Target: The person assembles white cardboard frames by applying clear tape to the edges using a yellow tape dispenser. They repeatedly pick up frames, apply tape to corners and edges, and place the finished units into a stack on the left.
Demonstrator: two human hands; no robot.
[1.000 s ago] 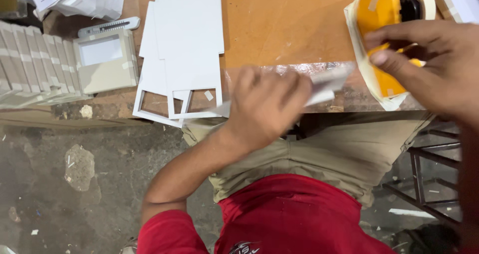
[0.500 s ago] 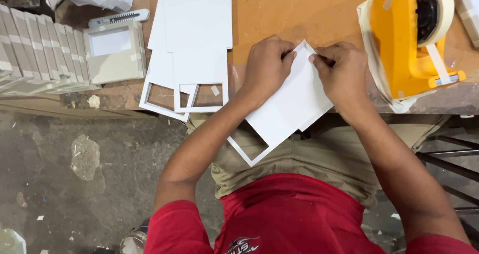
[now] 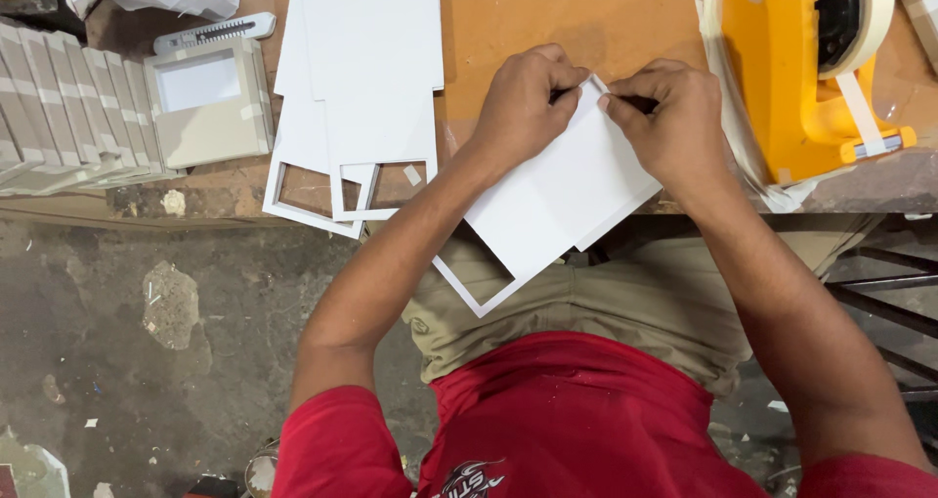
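Orange-brown board makes up the surface point(image 3: 547, 19) in front of me, with a stained concrete floor point(image 3: 147, 342) below its near edge. Both hands meet at the far corner of a white foam-board sheet point(image 3: 562, 200) that lies tilted, its far part resting on the surface and its near part overhanging onto my lap. I judge that the overhang lets the corner be worked without shifting the whole sheet.

My left hand point(image 3: 523, 102) has its fingers curled down on the sheet's far edge, pinning it. My right hand point(image 3: 669, 117) pinches that same corner between thumb and forefinger; there seems to be a thin strip there, perhaps tape, but I cannot tell for sure. Under the sheet a white frame point(image 3: 474, 288) pokes out toward me.

Just right of my right hand stands a yellow tape dispenser point(image 3: 796, 78) with a pale roll, close enough for a short reach. To the left lies a stack of white sheets and cut-out frames point(image 3: 362, 87), beyond it a grey-beige windowed box point(image 3: 210, 107), a row of similar boxes point(image 3: 59, 102) at the left edge, and a utility knife point(image 3: 215, 31) at the far left.
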